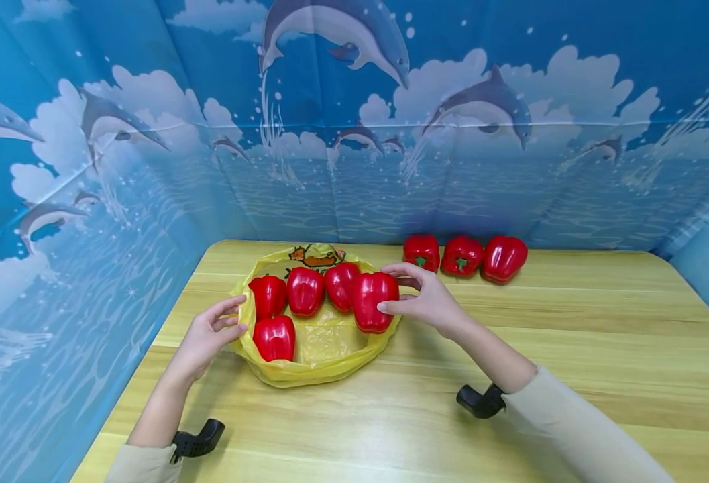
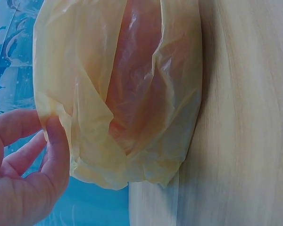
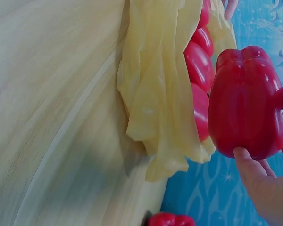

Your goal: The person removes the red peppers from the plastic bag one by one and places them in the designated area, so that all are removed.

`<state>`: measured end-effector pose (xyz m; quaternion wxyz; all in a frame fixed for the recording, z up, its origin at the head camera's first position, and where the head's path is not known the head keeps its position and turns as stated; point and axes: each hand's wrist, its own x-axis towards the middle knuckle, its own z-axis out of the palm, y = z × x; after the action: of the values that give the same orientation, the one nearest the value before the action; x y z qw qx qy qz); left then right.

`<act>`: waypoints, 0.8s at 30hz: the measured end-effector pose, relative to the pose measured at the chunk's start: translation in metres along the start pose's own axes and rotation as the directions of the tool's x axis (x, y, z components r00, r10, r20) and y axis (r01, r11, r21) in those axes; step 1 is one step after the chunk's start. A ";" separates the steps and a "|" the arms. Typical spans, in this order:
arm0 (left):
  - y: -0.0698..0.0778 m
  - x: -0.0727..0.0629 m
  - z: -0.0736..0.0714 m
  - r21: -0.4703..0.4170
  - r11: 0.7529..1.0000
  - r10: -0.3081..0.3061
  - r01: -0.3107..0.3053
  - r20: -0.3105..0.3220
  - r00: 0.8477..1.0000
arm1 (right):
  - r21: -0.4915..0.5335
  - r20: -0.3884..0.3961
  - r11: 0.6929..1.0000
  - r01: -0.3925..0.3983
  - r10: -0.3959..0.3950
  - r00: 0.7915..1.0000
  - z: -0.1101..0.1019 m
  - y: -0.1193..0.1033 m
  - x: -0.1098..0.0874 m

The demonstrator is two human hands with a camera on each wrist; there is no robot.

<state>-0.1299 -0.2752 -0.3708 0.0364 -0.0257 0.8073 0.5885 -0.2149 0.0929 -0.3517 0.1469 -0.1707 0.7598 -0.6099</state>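
A yellow plastic bag [image 1: 324, 372] lies with its mouth spread wide, several red bell peppers [image 1: 306, 292] inside it. At its left rim my left hand [image 1: 209, 335] pinches the plastic between thumb and fingers; the left wrist view shows this hand [image 2: 33, 165] at the bag's edge [image 2: 89, 141]. My right hand [image 1: 423, 298] grips another red bell pepper [image 1: 375, 303] over the right side of the bag's opening. In the right wrist view this pepper [image 3: 247, 103] is held by the thumb and fingers, in front of the bag [image 3: 155, 84].
Three more red bell peppers [image 1: 461, 256] stand in a row at the back of the wooden table [image 1: 571, 335], right of the bag. A blue dolphin-print curtain [image 1: 354, 181] hangs behind the table and along its sides.
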 end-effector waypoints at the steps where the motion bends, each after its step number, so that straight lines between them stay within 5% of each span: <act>1: 0.000 0.000 0.000 -0.002 1.000 -0.001 0.001 0.001 1.000 | -0.008 -0.005 1.000 0.001 -0.001 1.000 -0.001 0.000 -0.001; 24: 0.002 0.000 0.001 -0.003 1.000 -0.010 0.010 0.001 1.000 | -0.064 -0.104 0.997 -0.031 0.024 0.994 -0.033 0.013 -0.016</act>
<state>-0.1295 -0.2740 -0.3695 0.0396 -0.0292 0.8064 0.5893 -0.2161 0.1317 -0.3573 0.1102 -0.1331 0.7883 -0.5905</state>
